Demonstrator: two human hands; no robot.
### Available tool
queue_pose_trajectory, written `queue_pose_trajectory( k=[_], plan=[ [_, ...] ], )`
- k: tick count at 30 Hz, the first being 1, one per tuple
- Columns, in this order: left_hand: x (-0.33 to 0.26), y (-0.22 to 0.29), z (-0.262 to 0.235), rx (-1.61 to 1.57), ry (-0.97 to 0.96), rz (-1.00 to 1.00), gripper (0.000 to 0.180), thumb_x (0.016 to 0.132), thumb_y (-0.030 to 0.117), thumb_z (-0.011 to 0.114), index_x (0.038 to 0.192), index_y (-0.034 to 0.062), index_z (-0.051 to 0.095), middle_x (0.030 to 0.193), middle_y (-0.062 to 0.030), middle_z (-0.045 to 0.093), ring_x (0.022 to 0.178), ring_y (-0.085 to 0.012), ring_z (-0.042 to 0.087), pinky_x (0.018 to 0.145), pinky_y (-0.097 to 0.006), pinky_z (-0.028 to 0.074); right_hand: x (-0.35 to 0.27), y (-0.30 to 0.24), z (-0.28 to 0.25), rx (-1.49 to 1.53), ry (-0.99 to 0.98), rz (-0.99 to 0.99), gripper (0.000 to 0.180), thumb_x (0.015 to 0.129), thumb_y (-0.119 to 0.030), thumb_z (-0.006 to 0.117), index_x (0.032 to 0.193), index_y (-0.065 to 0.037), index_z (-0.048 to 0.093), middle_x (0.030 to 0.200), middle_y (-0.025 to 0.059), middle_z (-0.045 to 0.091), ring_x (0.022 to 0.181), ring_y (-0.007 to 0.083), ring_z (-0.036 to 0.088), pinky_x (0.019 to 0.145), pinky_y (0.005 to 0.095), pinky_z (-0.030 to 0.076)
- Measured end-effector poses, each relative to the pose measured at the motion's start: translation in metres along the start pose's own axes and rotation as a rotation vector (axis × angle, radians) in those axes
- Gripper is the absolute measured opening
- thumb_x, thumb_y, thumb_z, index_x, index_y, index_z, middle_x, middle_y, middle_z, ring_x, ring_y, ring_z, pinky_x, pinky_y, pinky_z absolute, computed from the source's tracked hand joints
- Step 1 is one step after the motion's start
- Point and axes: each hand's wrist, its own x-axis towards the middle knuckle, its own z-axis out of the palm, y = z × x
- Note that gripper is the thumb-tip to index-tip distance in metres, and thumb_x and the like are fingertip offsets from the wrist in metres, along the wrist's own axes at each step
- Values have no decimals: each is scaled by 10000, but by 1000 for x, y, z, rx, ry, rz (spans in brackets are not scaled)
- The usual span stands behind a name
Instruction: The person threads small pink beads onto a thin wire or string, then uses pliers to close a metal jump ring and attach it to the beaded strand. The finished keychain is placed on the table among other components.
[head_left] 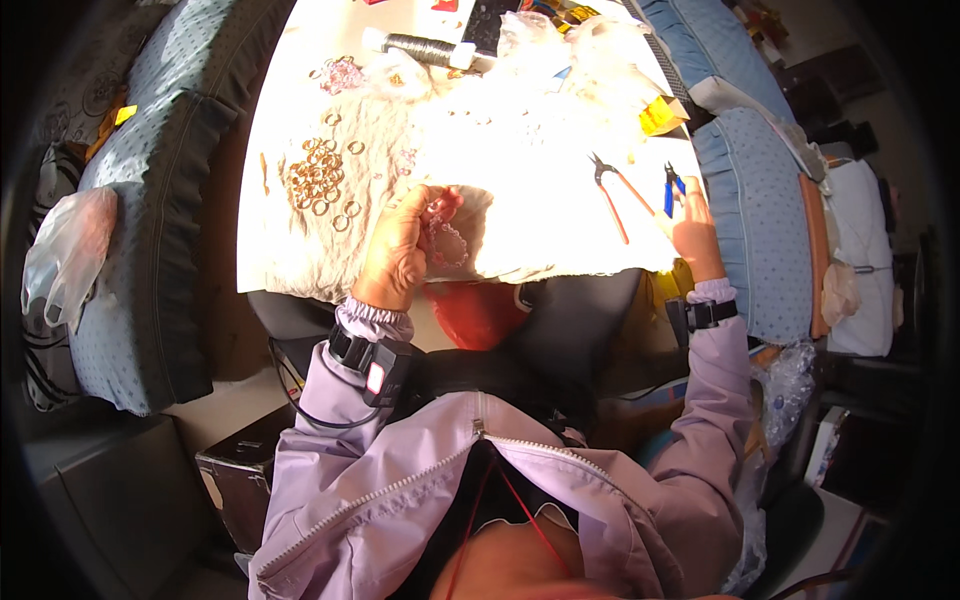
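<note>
My left hand (398, 248) is closed around a strand of pink beads (450, 246), which hangs in a loop beside the fingers over the table's near edge. At the table's right side, my right hand (694, 228) has its thumb and fingers around the handles of small blue-handled cutters (669, 194), their dark jaws pointing away from me. To the left of these lie pliers with red-orange handles (613, 204), their jaws spread. A heap of gold-coloured rings (314, 174) sits left of my left hand, with several loose ones around it.
A crumpled cloth (330, 255) covers the near part of the sunlit table. Farther back are a bunch of pink beads (343, 75), a spool of dark wire (428, 50), clear plastic bags (605, 60) and a yellow packet (658, 117). Blue padded seats (750, 220) flank the table.
</note>
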Motion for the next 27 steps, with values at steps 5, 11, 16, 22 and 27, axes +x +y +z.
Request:
queue_pose_trajectory(
  k=[5,11,16,22,27],
  plan=[
    [-1,1,6,-3,25,-40,207,1032,215,715,1085,18,754,1066,-89,780,1034,-179,727,907,-291,570,13,-60,-33,544,-112,-41,543,990,-126,688,1487,42,549,1374,288,660,1285,438,654,1120,452,523],
    [-3,-3,3,-13,13,3,208,1051,228,717,1128,38,751,1108,-74,779,1081,-196,725,969,-338,576,45,-182,-42,741,-527,-255,478,987,-107,626,1446,23,621,1302,196,737,1135,326,720,1027,396,547],
    [-4,-11,5,-39,-12,97,116,1060,161,707,1086,57,750,1063,-79,785,1003,-194,739,925,-330,588,70,-215,-30,788,-670,-310,456,980,-191,662,1393,1,640,1205,247,727,1083,409,714,966,442,558],
    [-1,-17,5,-97,-61,160,71,1050,131,740,1042,61,739,1023,-80,790,968,-176,735,914,-307,583,80,-229,-36,763,-903,-212,429,968,-205,659,1349,-8,663,1122,222,730,960,341,698,897,407,550],
    [-3,-18,8,-115,-105,187,91,1057,153,743,1034,65,741,1003,-66,781,952,-158,718,910,-308,564,82,-242,-49,790,-924,-140,405,952,-170,643,1313,7,688,1065,193,737,922,261,687,877,386,553]
  ],
)
